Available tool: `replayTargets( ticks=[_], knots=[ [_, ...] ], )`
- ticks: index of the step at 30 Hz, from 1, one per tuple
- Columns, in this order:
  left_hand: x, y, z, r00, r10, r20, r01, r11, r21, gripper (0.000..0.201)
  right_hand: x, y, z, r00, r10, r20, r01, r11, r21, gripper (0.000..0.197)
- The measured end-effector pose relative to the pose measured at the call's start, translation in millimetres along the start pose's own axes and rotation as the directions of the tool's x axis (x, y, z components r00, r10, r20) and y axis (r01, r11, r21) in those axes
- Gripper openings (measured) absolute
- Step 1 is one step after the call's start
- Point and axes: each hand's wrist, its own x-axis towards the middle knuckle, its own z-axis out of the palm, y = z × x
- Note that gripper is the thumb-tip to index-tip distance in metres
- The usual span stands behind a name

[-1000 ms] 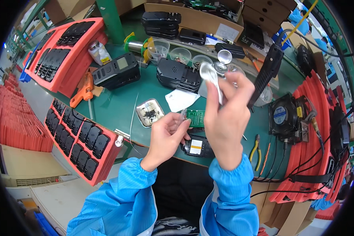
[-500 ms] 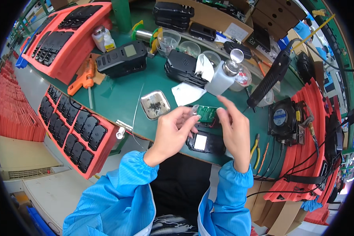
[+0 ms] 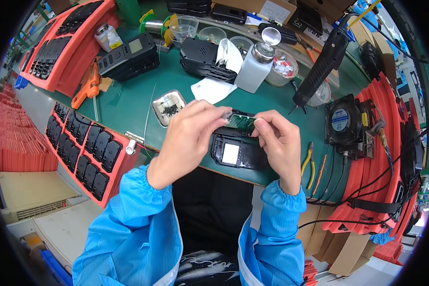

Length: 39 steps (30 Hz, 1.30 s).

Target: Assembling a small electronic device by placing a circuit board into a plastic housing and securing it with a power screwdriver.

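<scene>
Between my hands a small green circuit board (image 3: 243, 122) is held tilted above the table. My left hand (image 3: 186, 138) grips its left end, with a small clear piece (image 3: 227, 116) at the fingertips. The right hand (image 3: 279, 138) pinches the right end between thumb and fingers. Just below the board, a black device casing (image 3: 252, 156) with a white screen (image 3: 231, 153) lies on the green mat. Another black part shows partly behind the board. Left of the board sits a small dish (image 3: 177, 97) of tiny dark pieces, probably screws.
A white cloth (image 3: 212, 90), dispenser bottle (image 3: 255, 69) and black casings (image 3: 205, 57) stand beyond my hands. An orange glue gun (image 3: 88, 90) lies left. A black electric screwdriver (image 3: 321, 69) hangs right, above yellow-handled pliers (image 3: 309, 164) and a fan (image 3: 341, 119). Red trays (image 3: 121, 178) flank the table.
The board has tilted so that its face shows less. My right fingers, spread before, have closed on its right end. The view has shifted, and more of the casing below shows.
</scene>
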Motion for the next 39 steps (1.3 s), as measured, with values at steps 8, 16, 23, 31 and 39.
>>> replayTargets(
  ticks=[8,16,23,31,39],
  knots=[
    [4,-3,2,0.994,-0.094,0.056,0.101,0.987,-0.128,0.013,-3,3,2,0.999,-0.005,-0.045,0.007,0.999,0.042,0.012],
    [14,15,-11,0.948,-0.214,0.235,0.244,0.964,-0.107,0.018,-6,5,4,0.981,-0.169,-0.1,0.159,0.982,-0.097,0.004],
    [32,18,-26,0.859,-0.227,0.458,0.27,0.962,-0.03,0.027,-15,4,4,0.946,-0.313,-0.086,0.288,0.932,-0.219,0.007],
    [23,-7,-16,0.887,-0.151,0.436,0.284,0.923,-0.26,0.023,-28,5,-2,0.951,-0.308,-0.028,0.281,0.898,-0.338,0.013],
    [4,-2,-12,0.924,-0.143,0.356,0.213,0.963,-0.167,0.028,-70,11,-15,0.99,-0.139,0.04,0.134,0.783,-0.608,0.041]
  ],
)
